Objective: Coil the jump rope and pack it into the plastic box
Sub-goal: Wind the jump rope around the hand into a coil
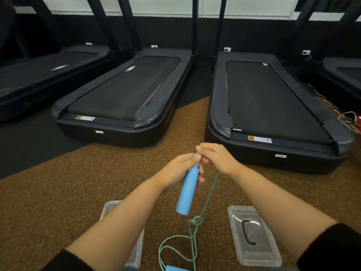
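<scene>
My left hand (178, 169) grips the top of a light blue jump rope handle (187, 190), which hangs tilted toward me above the floor. My right hand (216, 158) pinches the green rope (210, 194) right where it leaves the handle's top end. The rope drops past my right wrist, forms a loose knot (196, 222) and loops on the floor. The second blue handle (175, 268) lies at the bottom edge. A clear plastic box (136, 249) sits under my left forearm, mostly hidden.
The box's clear lid (252, 235) with a black handle lies on the floor to the right. Black treadmills (125, 94) (273, 106) stand ahead on brown speckled rubber flooring (78, 182). White cables (343, 118) trail at the far right.
</scene>
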